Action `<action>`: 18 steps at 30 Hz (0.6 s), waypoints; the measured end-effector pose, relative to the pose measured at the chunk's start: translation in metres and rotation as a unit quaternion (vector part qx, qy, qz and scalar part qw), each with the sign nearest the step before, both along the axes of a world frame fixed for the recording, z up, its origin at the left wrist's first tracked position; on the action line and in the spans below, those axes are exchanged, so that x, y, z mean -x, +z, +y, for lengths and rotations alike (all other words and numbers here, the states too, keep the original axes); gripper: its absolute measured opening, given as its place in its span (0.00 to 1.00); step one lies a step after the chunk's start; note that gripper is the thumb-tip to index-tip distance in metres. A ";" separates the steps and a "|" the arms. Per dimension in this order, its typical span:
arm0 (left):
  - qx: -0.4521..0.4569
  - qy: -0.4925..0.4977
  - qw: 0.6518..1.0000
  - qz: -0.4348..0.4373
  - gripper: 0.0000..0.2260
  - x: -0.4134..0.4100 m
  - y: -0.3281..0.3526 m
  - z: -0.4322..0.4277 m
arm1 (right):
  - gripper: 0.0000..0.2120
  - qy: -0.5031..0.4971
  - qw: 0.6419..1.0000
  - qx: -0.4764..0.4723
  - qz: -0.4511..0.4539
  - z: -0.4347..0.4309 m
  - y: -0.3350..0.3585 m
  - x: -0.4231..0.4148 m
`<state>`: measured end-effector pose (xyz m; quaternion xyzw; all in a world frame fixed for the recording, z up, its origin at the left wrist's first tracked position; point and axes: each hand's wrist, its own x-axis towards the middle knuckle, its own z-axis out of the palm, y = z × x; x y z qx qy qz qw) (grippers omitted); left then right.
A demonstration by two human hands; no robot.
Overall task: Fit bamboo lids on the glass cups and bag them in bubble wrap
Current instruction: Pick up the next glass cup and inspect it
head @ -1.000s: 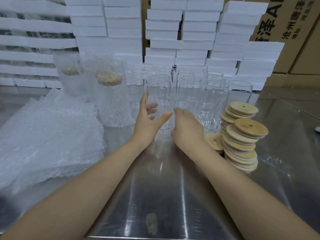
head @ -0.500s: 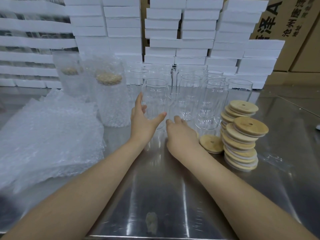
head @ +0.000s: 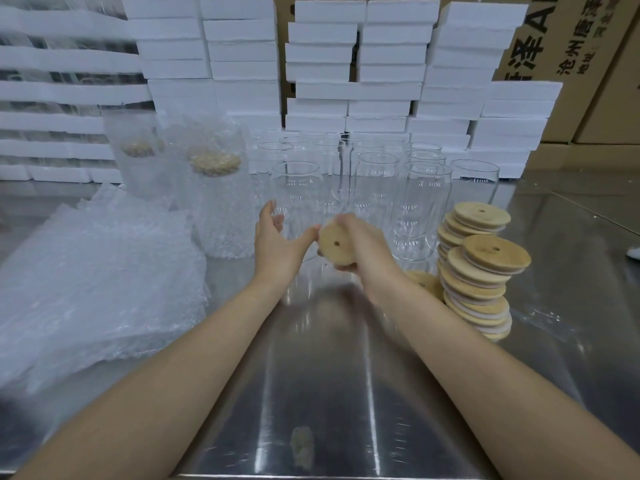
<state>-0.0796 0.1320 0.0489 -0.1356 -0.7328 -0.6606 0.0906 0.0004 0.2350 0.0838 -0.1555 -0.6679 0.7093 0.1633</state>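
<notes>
My right hand [head: 367, 251] grips a round bamboo lid [head: 334, 243] with a small hole, tilted toward me above the steel table. My left hand [head: 277, 242] is spread around the near clear glass cup [head: 296, 195], thumb stretched toward the lid; how firmly it holds the cup is unclear. Several more empty glass cups [head: 420, 202] stand in rows behind. A leaning stack of bamboo lids [head: 479, 271] rises at the right, one loose lid [head: 424, 282] lying beside it.
Two lidded cups in bubble wrap [head: 221, 206] stand at the back left. A heap of bubble-wrap bags [head: 93, 289] covers the left of the steel table [head: 329, 375]. White foam blocks [head: 356, 64] and cardboard boxes [head: 568, 46] wall off the back.
My right hand picked a bamboo lid off the table beside the stack and raised it toward the near cup. My left hand stayed at that cup, which shifted slightly left.
</notes>
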 end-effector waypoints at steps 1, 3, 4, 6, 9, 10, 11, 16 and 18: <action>-0.007 0.000 1.000 -0.006 0.39 0.000 0.001 0.000 | 0.10 0.023 0.993 0.112 0.024 0.003 0.001 0.000; -0.026 -0.001 0.999 -0.020 0.39 0.000 0.002 -0.001 | 0.14 0.072 0.955 0.282 0.063 0.009 0.002 -0.002; -0.035 -0.001 0.999 -0.025 0.39 0.000 0.002 -0.001 | 0.16 0.090 0.936 0.332 0.078 0.012 0.003 -0.002; -0.044 -0.002 0.999 -0.030 0.39 -0.001 0.003 -0.001 | 0.18 0.102 0.912 0.385 0.100 0.015 0.004 -0.002; -0.042 -0.007 0.999 -0.031 0.38 -0.003 0.003 -0.001 | 0.18 0.105 0.897 0.412 0.125 0.017 0.007 -0.001; -0.039 -0.010 0.999 -0.030 0.38 -0.003 0.004 -0.001 | 0.18 0.109 0.895 0.413 0.130 0.017 0.007 -0.001; -0.036 -0.013 0.999 -0.029 0.38 -0.003 0.004 -0.001 | 0.19 0.114 0.892 0.416 0.135 0.017 0.007 -0.002; -0.020 -0.027 0.999 -0.022 0.39 -0.005 0.004 0.001 | 0.25 0.140 0.883 0.426 0.141 0.017 0.010 -0.003; -0.021 -0.029 0.999 -0.025 0.39 -0.005 0.003 0.001 | 0.24 0.146 0.870 0.448 0.147 0.016 0.012 -0.004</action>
